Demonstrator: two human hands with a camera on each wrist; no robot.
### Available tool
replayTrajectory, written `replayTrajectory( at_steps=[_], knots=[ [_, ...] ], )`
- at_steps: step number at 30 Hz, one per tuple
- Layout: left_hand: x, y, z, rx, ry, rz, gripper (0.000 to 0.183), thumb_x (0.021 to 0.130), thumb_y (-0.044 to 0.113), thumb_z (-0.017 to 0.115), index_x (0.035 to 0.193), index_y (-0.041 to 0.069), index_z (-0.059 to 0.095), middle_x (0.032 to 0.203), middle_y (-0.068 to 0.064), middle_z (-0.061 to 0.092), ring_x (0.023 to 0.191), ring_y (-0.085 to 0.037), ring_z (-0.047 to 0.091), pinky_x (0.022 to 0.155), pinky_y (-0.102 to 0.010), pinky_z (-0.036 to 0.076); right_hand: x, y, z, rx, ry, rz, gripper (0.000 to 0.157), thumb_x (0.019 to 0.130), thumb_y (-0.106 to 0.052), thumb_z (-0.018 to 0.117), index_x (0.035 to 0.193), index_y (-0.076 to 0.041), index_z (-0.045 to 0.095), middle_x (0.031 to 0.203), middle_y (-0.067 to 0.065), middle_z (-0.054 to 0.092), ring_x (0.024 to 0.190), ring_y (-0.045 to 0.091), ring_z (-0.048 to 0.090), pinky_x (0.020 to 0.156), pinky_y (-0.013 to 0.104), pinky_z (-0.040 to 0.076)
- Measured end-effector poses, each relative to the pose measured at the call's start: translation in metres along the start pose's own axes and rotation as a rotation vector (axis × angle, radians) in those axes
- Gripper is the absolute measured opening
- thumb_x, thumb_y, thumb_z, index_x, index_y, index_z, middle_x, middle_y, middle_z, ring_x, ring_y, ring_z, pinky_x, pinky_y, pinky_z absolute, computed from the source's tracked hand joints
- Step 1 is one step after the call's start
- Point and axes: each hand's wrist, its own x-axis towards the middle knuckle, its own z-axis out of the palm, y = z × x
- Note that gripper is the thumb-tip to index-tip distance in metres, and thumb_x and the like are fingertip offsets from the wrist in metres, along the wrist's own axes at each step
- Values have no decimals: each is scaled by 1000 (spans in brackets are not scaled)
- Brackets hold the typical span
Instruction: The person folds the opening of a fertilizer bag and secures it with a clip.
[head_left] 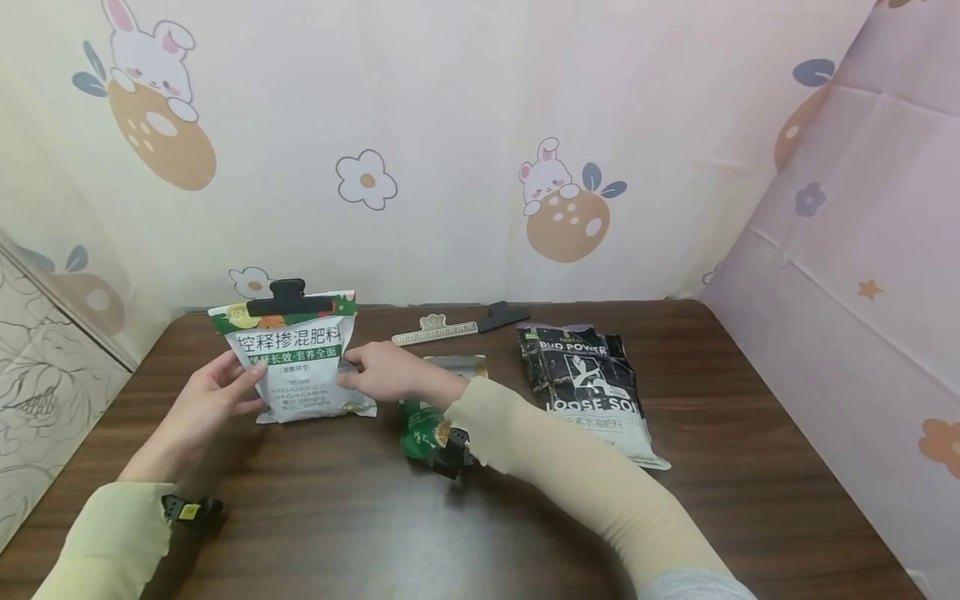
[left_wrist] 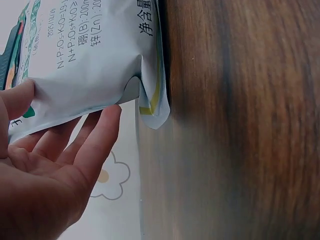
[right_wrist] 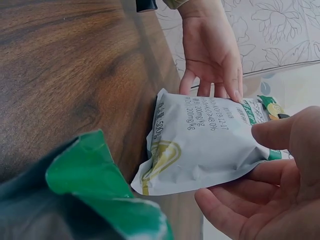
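Note:
A white fertilizer bag [head_left: 303, 379] with a green band stands upright at the table's back left. Across its folded top sits a black sealing clip [head_left: 288, 298]. My left hand [head_left: 206, 404] holds the bag's left side, thumb on the printed front and fingers behind. On the opposite side, my right hand [head_left: 393, 372] grips the edge the same way. The right wrist view shows both the right hand [right_wrist: 272, 187] and the left hand [right_wrist: 212, 55] at the white bag [right_wrist: 200, 135], whose lower edge is by the tabletop.
A green bag [head_left: 420, 425] lies under my right forearm, partly hidden. To the right lies a black-and-white bag [head_left: 581, 367]. A cream sealing clip [head_left: 435, 332] and a second black clip [head_left: 501, 316] lie along the back edge, before a printed curtain [head_left: 450, 100].

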Motion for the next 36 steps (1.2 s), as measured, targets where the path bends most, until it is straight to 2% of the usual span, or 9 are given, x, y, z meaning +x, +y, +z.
replayTrajectory(
  at_steps=[2,5,9,11,14,17,23,29,36],
  knots=[
    [0,1,0,18,0,-13,77,100,50,52,156,7,25,145,-22,46,104,2,61,84,-33,56,0,1,1,3,-7,-3,42,104,-32,52,136,-6,59,114,10,69,82,11,59,91,24,43],
    [-1,1,-1,49,1,-27,77,99,52,52,155,5,28,144,-23,47,103,0,62,83,-33,56,0,1,2,3,-16,-4,40,105,-32,51,134,-6,60,112,11,70,88,12,62,92,24,43],
    [-2,0,-1,95,-9,-42,76,100,52,51,153,2,31,140,-25,50,101,-4,64,82,-32,56,1,3,4,6,-29,16,43,105,-32,51,139,-6,58,136,7,60,120,10,57,98,23,43],
    [-2,-2,-1,124,-17,-52,76,100,52,51,152,0,32,138,-25,53,100,-8,64,81,-31,56,1,5,7,41,-44,34,40,105,-31,52,133,-4,61,135,9,62,115,10,60,93,22,45],
    [-2,-5,1,162,-38,-68,76,100,51,52,150,-4,33,134,-25,56,100,-14,66,80,-32,56,2,7,12,117,-84,59,32,104,-29,54,107,0,67,102,11,71,83,12,63,71,22,46],
    [-2,-8,3,181,-64,-90,76,101,49,53,148,-7,33,129,-24,60,97,-20,67,80,-34,57,3,10,18,250,-143,97,30,103,-26,56,87,-1,62,77,12,65,65,17,59,60,26,44],
    [-3,-13,4,197,-100,-119,74,102,44,54,146,-11,33,124,-23,62,95,-23,67,81,-40,57,3,10,26,369,-164,145,28,102,-24,58,81,-5,58,80,10,63,80,20,68,72,29,53],
    [-2,-13,1,222,-108,-136,74,102,44,53,144,-14,33,124,-24,61,97,-21,65,80,-41,57,3,6,28,343,-149,142,31,101,-25,60,77,-6,53,70,4,53,74,20,66,65,25,49],
    [-5,-15,-3,233,-113,-149,75,103,43,53,143,-16,33,124,-25,60,96,-21,65,77,-39,57,4,3,35,311,-154,138,26,100,-25,62,81,-7,56,74,8,62,65,20,62,59,23,44]
  ],
)
